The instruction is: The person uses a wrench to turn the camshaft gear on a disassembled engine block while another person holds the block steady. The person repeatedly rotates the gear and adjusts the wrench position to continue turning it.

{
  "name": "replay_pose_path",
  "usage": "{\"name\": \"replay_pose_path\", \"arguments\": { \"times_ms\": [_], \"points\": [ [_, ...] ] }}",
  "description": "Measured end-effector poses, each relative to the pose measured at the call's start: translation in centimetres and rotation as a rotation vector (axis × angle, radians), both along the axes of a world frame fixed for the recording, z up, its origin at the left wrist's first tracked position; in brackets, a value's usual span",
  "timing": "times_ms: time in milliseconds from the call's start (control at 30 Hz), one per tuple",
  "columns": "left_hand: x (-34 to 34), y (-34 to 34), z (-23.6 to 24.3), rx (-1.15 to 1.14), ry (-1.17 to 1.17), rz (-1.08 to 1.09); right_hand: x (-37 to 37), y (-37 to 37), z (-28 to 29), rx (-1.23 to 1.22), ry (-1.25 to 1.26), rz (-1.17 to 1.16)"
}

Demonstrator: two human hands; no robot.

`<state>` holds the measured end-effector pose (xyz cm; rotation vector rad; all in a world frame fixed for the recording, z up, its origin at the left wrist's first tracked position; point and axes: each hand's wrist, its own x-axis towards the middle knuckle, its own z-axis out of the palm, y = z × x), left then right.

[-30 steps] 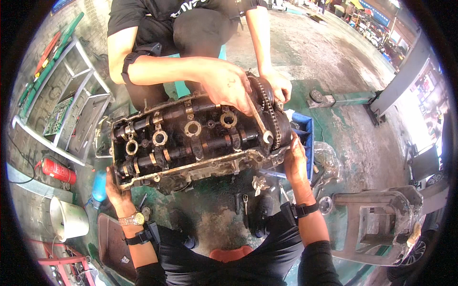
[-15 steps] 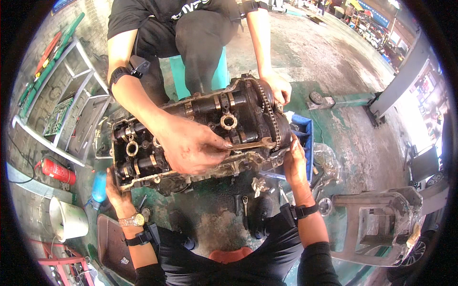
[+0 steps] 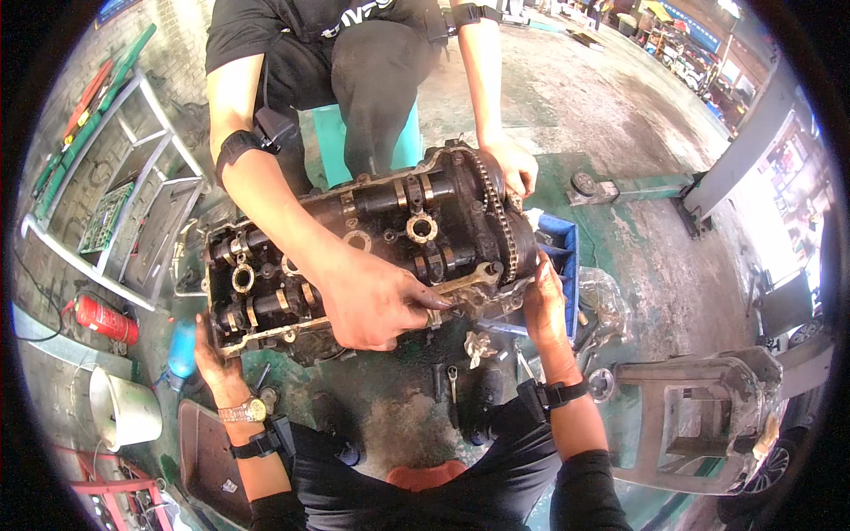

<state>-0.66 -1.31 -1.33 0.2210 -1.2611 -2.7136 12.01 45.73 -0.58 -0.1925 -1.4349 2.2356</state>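
A dark, oily engine cylinder head [image 3: 390, 208] with camshafts and a timing chain [image 3: 498, 208] lies between me and a co-worker seated opposite. My left hand [image 3: 217, 365] grips its near left corner. At its right end my right hand [image 3: 546, 305] is closed round the edge below the chain. The co-worker's hand [image 3: 372, 296] holds a wrench [image 3: 467, 280], whose open jaw sits at a bolt beside the chain. The co-worker's other hand [image 3: 512, 166] rests on the far right corner. My fingertips are partly hidden by the engine part.
A blue bin [image 3: 571, 274] stands beyond my right hand. A ratchet [image 3: 453, 385] lies on the floor between my feet. To the left are a brown tray [image 3: 199, 460], a white bucket [image 3: 124, 407], a blue bottle [image 3: 181, 350], a red fire extinguisher [image 3: 104, 319] and a metal rack [image 3: 159, 133].
The co-worker's hand has swung the wrench handle toward me, and that hand and forearm have shifted right and nearer. My hands keep their hold.
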Motion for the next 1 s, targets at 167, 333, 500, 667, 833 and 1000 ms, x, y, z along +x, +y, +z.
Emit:
{"name": "replay_pose_path", "arguments": {
  "times_ms": [167,333,500,667,833,1000],
  "points": [
    [0.0,-0.2,-0.1,-0.013,-0.005,-0.015,0.0,0.0,0.0,0.006,0.011,0.001],
    [0.0,-0.1,-0.1,-0.017,0.003,-0.004,-0.1,0.1,-0.2,-0.037,0.018,0.013],
    [0.0,0.0,0.1,-0.025,-0.013,0.017,0.0,-0.1,0.0,-0.025,0.017,-0.004],
    [0.3,0.3,0.5,-0.034,-0.024,0.031,0.2,-0.3,0.4,-0.02,-0.005,-0.01],
    [0.3,0.4,0.6,-0.046,-0.006,0.006,0.1,-0.5,0.9,-0.028,0.005,0.005],
    [0.2,0.1,0.3,-0.02,0.027,-0.035,0.1,-0.5,1.0,0.009,0.025,0.017]
  ]
}}
